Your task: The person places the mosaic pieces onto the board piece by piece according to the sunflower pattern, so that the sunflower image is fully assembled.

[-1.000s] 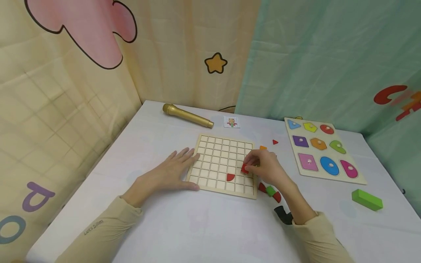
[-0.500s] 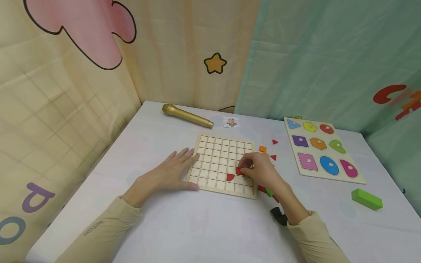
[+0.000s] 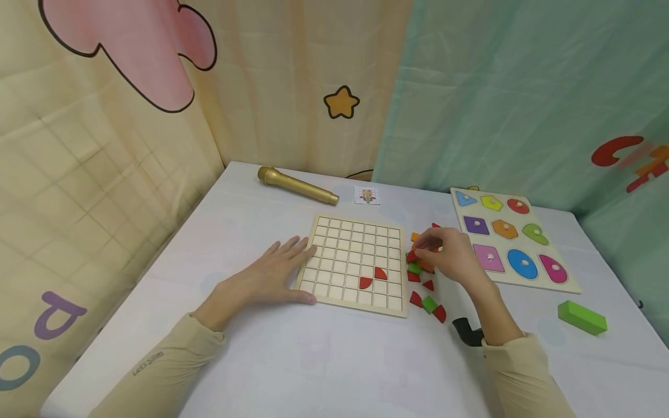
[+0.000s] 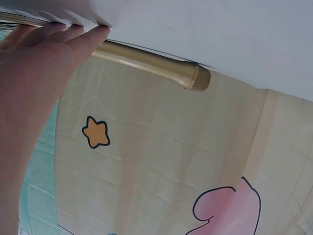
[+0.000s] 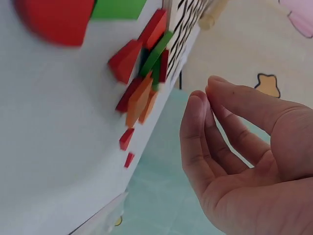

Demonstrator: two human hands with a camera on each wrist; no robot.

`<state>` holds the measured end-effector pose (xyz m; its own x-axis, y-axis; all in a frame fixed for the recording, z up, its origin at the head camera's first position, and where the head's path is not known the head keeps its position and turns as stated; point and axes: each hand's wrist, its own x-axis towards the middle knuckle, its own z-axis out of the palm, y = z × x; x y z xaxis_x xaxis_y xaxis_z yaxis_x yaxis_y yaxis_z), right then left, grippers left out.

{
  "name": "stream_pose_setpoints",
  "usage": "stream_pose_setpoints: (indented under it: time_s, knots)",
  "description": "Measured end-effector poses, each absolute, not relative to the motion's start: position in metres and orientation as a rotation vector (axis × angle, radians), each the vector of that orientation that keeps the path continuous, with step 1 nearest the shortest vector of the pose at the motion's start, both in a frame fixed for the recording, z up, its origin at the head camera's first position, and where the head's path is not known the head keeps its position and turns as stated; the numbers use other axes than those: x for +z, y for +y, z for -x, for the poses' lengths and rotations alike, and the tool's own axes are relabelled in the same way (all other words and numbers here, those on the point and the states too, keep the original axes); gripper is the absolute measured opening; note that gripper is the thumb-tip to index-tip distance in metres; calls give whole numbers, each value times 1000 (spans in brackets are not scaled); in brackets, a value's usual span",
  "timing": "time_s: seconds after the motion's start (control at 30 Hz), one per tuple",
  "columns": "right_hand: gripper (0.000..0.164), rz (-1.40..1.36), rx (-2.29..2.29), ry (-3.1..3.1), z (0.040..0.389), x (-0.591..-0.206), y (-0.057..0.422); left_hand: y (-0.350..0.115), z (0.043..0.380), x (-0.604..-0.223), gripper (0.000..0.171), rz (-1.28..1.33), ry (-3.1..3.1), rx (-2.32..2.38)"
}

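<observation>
A wooden grid board (image 3: 334, 255) lies on the table, with two red quarter-circle pieces in its cells, a lower one (image 3: 366, 283) and an upper one (image 3: 380, 273). My left hand (image 3: 261, 276) rests flat at the board's left edge, fingers spread and touching its rim. Right of the board, my right hand (image 3: 450, 254) hovers over a pile of small coloured pieces. In the right wrist view its bent fingertips (image 5: 195, 105) come close to the thumb, and nothing shows between them. Among the pile are red pieces (image 5: 126, 61), green pieces (image 5: 156, 51) and an orange piece (image 5: 139, 102).
Nearer me lie a red piece (image 3: 439, 314), a green piece (image 3: 430, 304) and a black curved piece (image 3: 467, 332). A shape puzzle board (image 3: 514, 241) and a green block (image 3: 582, 317) are at right. Behind the grid are a gold microphone (image 3: 298, 185) and a pattern card (image 3: 367, 195).
My right hand set a red quarter-circle into a grid cell and let it go. It then moved right, over the loose pieces. The left hand stayed in place.
</observation>
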<state>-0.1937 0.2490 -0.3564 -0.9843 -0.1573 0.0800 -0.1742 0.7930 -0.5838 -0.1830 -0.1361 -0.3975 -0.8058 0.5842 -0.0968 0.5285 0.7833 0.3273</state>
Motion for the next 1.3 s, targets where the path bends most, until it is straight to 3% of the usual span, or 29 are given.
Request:
stream_pose_setpoints:
  time_s: [0.33,0.87,1.3]
  knots:
    - [23,-233,965,-3012,202,-373,251,-136,182,-397,115,-867,2777,423]
    - [9,-246,940,-3014,200,-377,249,-137,182,-397,114,-889,2775,432]
    - [7,-419,1016,-2975,196,-360,225,-137,183,-397,114,-882,2779,427]
